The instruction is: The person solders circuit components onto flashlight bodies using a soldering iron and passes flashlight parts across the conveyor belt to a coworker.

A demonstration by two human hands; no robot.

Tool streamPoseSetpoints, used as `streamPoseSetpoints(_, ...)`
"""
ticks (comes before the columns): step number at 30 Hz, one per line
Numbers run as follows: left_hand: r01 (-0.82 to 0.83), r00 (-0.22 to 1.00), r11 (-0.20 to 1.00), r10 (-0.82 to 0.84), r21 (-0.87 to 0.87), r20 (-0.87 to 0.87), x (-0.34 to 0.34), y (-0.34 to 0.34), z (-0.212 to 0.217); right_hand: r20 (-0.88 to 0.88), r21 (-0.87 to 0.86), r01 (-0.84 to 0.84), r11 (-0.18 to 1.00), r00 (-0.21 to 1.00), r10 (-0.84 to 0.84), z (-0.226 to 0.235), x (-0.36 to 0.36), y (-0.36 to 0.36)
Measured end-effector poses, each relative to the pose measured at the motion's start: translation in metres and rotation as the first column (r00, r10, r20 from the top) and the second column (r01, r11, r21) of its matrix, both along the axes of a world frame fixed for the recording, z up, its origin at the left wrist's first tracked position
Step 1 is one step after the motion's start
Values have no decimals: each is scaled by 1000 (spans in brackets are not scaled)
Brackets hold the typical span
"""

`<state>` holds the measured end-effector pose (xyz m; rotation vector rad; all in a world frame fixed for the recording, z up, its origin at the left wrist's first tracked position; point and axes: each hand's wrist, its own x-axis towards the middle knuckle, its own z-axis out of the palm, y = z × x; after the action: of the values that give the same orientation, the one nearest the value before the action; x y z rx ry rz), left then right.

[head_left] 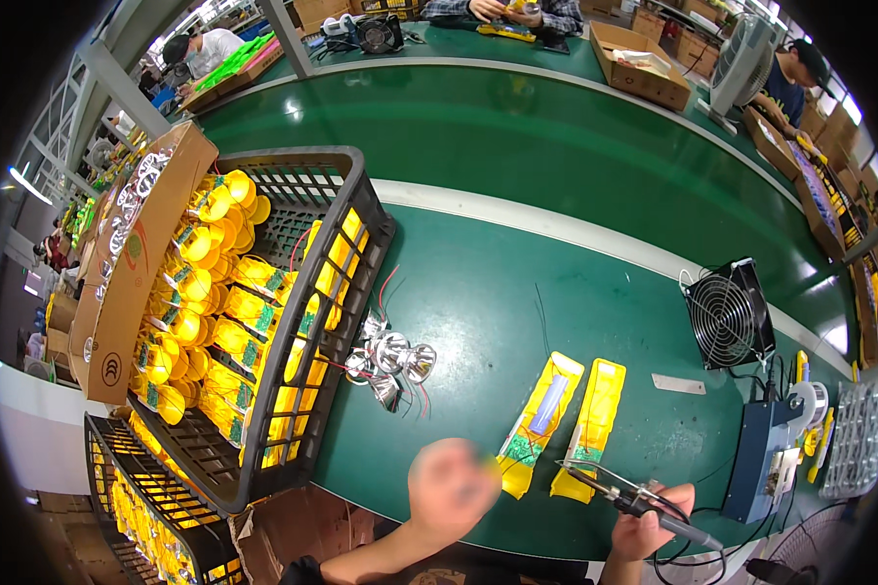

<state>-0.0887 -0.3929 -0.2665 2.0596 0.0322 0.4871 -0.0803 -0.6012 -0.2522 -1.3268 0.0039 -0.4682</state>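
Note:
My right hand is wrapped round a soldering iron with a thin metal feed tube alongside. The iron's tip points left, at the lower end of a yellow plastic housing with a green circuit board. Beside it on the left lies a second yellow housing holding a blue-violet cylindrical cell and another green board. My left hand is close to that housing's lower end; a blur covers its fingers. Farther left sit several silver reflector cups with red wires.
A black crate of yellow housings stands left, with a cardboard box of reflectors on it. At right are a small black fan, a blue soldering station and a solder spool. A green conveyor crosses behind; people work beyond.

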Motion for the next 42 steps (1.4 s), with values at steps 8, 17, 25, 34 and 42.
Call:
streamPoseSetpoints(8, 76, 997, 997, -75, 35, -20, 0, 1, -3, -47, -73, -96, 993, 995, 92, -9, 7, 5)
streamPoseSetpoints(17, 67, 997, 998, -68, -7, -46, 3, 2, -6, -126, -138, -95, 986, 989, 77, -10, 11, 15)
streamPoseSetpoints(25, 98, 991, 992, -105, -82, -85, 3, 2, -3, -170, -145, -201, 969, 970, 176, -11, 9, 10)
streamPoseSetpoints(34, 100, 990, 992, -107, -73, -94, 3, 2, -4, -195, -139, -225, 965, 961, 196, -9, 9, 10)
streamPoseSetpoints(42, 94, 990, 993, -101, -78, -94, 3, 2, -3, -202, -152, -220, 964, 961, 187, -10, 8, 11)
